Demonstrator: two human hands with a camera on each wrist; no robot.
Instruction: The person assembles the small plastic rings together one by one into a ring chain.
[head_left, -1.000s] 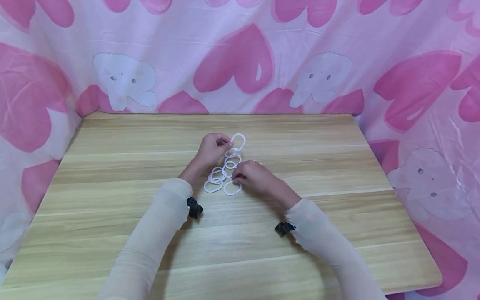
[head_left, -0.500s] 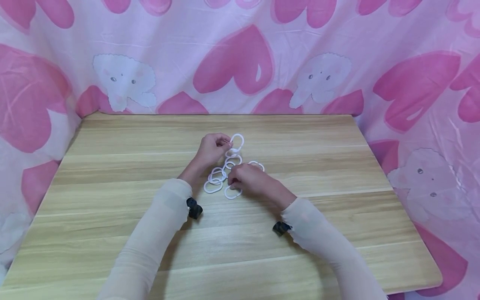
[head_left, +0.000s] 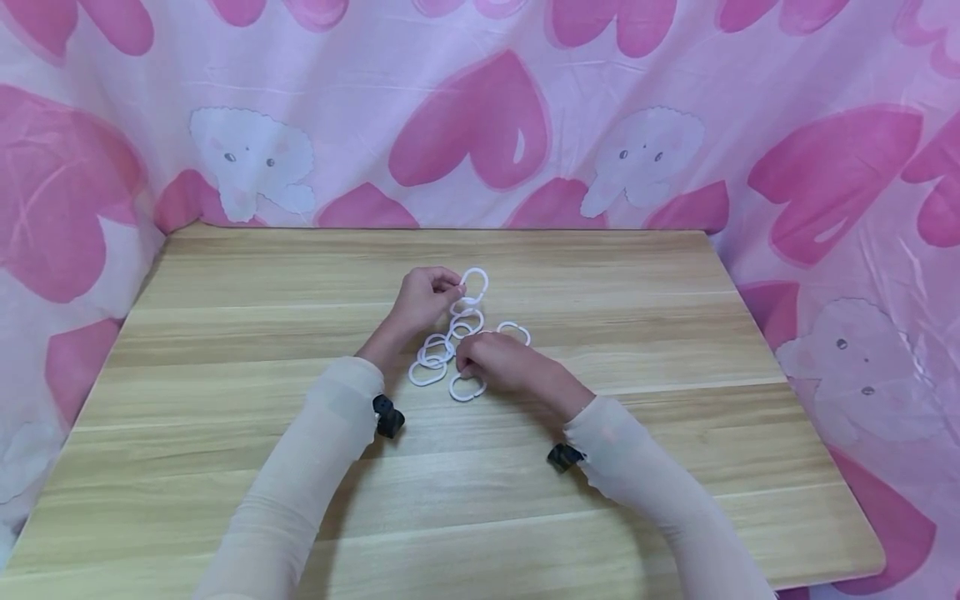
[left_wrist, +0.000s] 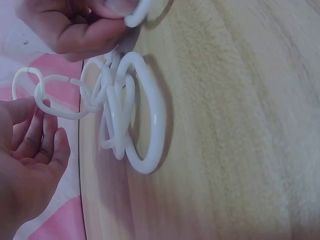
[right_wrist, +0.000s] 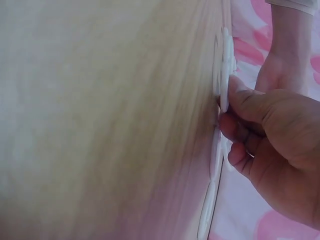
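Several white plastic chain links (head_left: 427, 383) lie on the table, partly joined and overlapping. My left hand (head_left: 423, 298) pinches a link (head_left: 487, 285) at the far end of the chain, between thumb and fingers. In the left wrist view, another link hangs joined to that held one. Lower down, my right hand (head_left: 501, 360) pinches a nearer link (head_left: 467, 401) with thumb and curled fingers. That link shows a gap at its right side; its upper part is hidden by the fingers. Just beyond the right knuckles lies another link (head_left: 528, 336), partly covered by the hand.
The wooden table (head_left: 637, 500) extends on all sides of the links. A pink curtain (head_left: 345, 125) with hearts and white animals hangs behind it and at both sides. Each sleeve carries a small black device (head_left: 389, 418) at the wrist.
My right hand has moved slightly left and towards me, drawing its link nearer. The link beyond its knuckles has come into view. My left hand has stayed almost still.
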